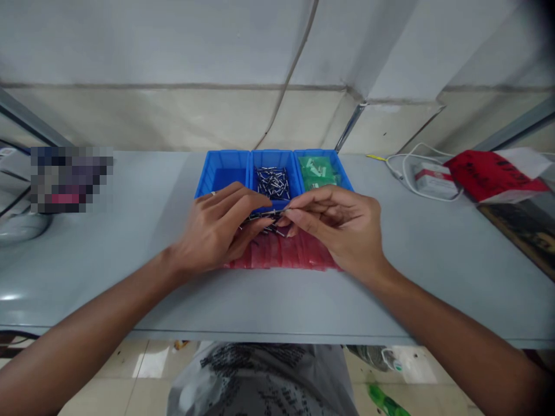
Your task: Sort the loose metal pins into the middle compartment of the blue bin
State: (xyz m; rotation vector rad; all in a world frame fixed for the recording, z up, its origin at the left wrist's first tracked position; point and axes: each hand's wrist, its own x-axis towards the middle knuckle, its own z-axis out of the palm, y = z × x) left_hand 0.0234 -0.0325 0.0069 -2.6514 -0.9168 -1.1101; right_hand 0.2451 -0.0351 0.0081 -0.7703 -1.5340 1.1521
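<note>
**Two Hands Meet Over a Slim Bundle of Pins**

A person's left hand (210, 228) and right hand (355, 231) meet over the middle of a table (277, 306), nearer its far edge than its corners. Between them, slender pins (262, 215) lie roughly parallel to the near edge, their right ends angled slightly toward the far edge. The left grip is closed around the bundle from the left; the right thumb and finger pinch at its right end. Beyond stand blue bins (277, 206); red bags (281, 254) lie below, on the near side.
</note>
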